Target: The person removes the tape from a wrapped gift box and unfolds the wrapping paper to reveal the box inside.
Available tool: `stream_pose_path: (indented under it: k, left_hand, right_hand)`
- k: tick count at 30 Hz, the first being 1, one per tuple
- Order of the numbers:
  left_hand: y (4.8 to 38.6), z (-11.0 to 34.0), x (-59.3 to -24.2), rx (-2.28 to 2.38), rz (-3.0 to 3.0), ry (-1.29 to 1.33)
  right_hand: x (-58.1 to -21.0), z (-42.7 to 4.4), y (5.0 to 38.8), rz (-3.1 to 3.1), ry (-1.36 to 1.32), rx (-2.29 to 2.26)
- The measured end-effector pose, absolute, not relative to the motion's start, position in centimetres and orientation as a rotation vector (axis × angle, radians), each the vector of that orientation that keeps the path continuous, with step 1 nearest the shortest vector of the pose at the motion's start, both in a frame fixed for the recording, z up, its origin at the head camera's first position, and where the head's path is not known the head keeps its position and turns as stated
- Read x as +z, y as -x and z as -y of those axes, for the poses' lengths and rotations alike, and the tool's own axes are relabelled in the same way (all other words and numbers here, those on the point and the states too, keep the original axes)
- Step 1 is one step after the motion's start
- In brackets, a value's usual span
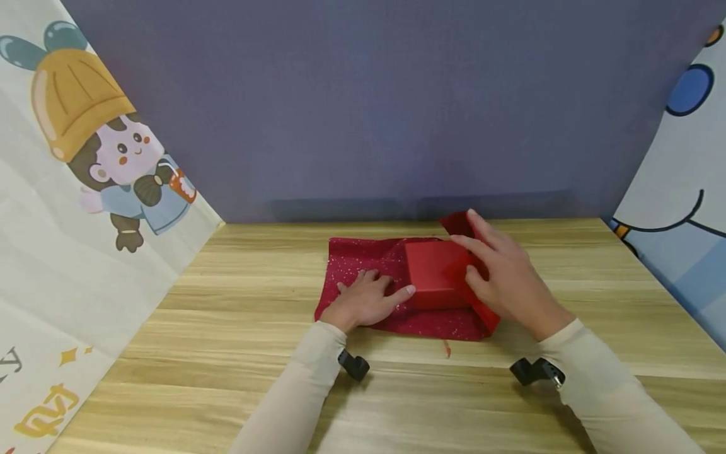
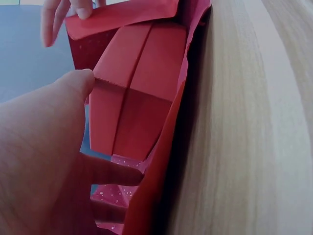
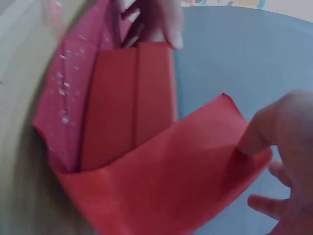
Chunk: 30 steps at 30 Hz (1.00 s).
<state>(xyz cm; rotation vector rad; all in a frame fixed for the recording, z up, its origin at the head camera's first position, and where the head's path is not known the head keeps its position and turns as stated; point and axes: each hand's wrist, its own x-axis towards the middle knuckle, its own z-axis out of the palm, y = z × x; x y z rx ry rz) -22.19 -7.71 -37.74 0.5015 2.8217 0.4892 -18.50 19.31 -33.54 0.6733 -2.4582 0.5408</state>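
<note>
A red box (image 1: pixel 437 265) lies on a sheet of wrapping paper (image 1: pixel 347 260), dark red with pale specks on one face and plain red on the other. With fingers spread on the speckled paper, my left hand (image 1: pixel 365 301) touches the box's left edge with its thumb. At the box's right side my right hand (image 1: pixel 507 274) pinches the raised end of the paper. In the right wrist view this flap (image 3: pixel 171 176) stands up and slants across the box's end. The left wrist view shows the box (image 2: pixel 139 63) with a lengthwise seam or fold.
The wood-grain table (image 1: pixel 227 353) extends around the paper. A small reddish scrap or mark (image 1: pixel 447 349) is on it in front of the sheet. Behind stands a grey-blue panel (image 1: pixel 368 113), with cartoon-printed sheets (image 1: pixel 34 189) at the sides.
</note>
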Motion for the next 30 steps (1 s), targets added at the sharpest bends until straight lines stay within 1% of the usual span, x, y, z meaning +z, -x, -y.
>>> stream_pose_path:
  k: [3,11,19,26,30]
  left_hand:
    - [22.2,7.8,-37.7,0.491,-2.823,-0.507]
    - [22.1,7.8,-37.7,0.482,-2.835,-0.521]
    - [22.0,7.7,-37.7,0.381,-2.819,-0.563]
    - [21.7,7.9,-37.7,0.25,-2.785,-0.635]
    - [21.6,7.9,-37.6,0.23,-2.787,-0.634]
  right_hand:
    - [-32.7,-19.7,18.2,2.51,-0.643,0.546]
    - [-31.4,-21.1,17.8,2.693,-0.451,0.478]
    - [-30.1,-23.4,17.9,2.88,-0.229,0.514]
    - [-29.5,-25.9,18.3,3.067,-0.207,0.552]
    - [-29.5,-27.1,18.4,3.122,-0.259,0.541]
